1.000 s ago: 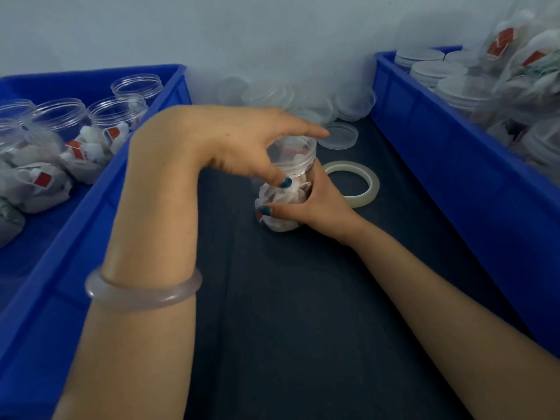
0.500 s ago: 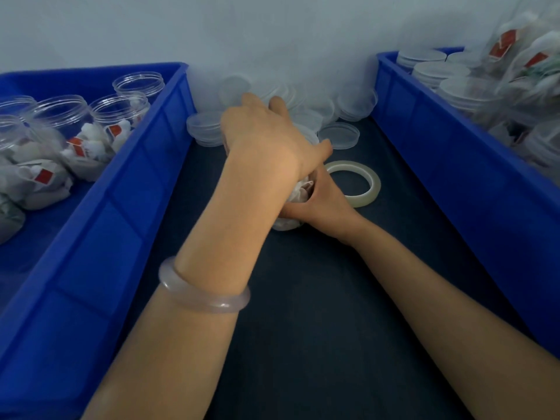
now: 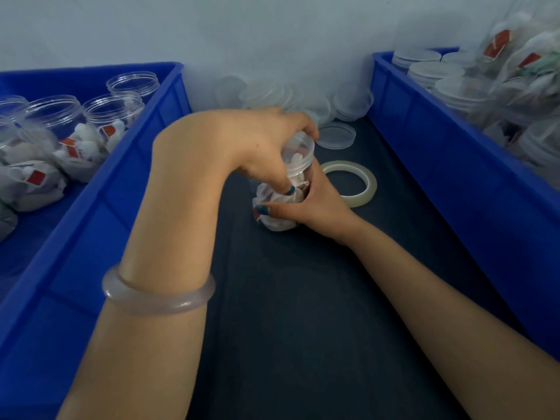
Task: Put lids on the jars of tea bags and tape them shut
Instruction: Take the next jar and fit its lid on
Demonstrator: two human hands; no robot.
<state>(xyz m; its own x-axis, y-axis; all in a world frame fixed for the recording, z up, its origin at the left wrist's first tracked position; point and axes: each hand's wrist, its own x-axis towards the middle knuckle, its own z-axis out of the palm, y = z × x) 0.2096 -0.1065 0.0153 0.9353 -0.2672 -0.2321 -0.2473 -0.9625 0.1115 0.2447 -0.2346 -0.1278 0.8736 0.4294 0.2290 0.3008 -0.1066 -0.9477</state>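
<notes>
Jar of tea bags (image 3: 280, 221) stands mid-way along the dark, matte table top (image 3: 303, 328), between a blue plastic left crate (image 3: 91, 207) and a matching right crate (image 3: 439, 131). It is a clear, round plastic tub stuffed with crumpled white sachets. The right hand (image 3: 321, 204) wraps fingers and thumb round the jar's lower body, a teal-painted thumbnail to the front. The left hand (image 3: 257, 144) reaches over from above, its fingers curled round the rim of a shallow, translucent round lid (image 3: 303, 151) sitting on the jar's mouth; whether it is fully seated I cannot tell. A smooth, pale, glassy bangle (image 3: 157, 298) circles the left wrist. Just right of the jar lies a flat roll of clear tape (image 3: 368, 184), near it a loose lid (image 3: 336, 136), and a heap of lids (image 3: 272, 92) rests against the plain pale wall (image 3: 272, 31). Open jars (image 3: 51, 116) in the left crate hold tea bags with red tags; no writing is legible. Lidded jars (image 3: 436, 71) fill the right crate.
</notes>
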